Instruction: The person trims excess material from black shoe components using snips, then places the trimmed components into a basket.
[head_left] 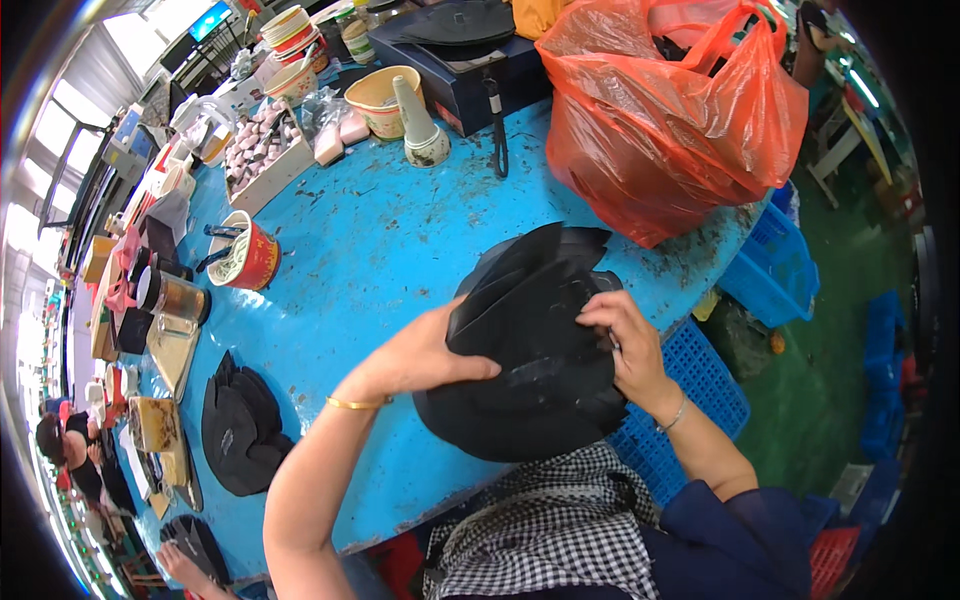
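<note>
A stack of flat black cut pieces (530,370) with curved edges is held over the near edge of the blue table. My left hand (435,350) grips its left side, thumb lying across the top and the other fingers hidden beneath. At the right edge, my right hand (630,345) has its fingers bent and pinched on the pieces. A small silvery glint shows between those fingers; I cannot tell what it is. Several layers fan apart at the stack's far end. Another pile of black pieces (240,425) lies on the table to the left.
A full red plastic bag (670,120) stands at the far right of the blue table (370,235). Farther left are a red tub (250,258), a cone-shaped holder (420,130) and a box of pale blocks (268,150). Blue crates (770,265) stand to the right. Another person's hand (185,568) shows lower left.
</note>
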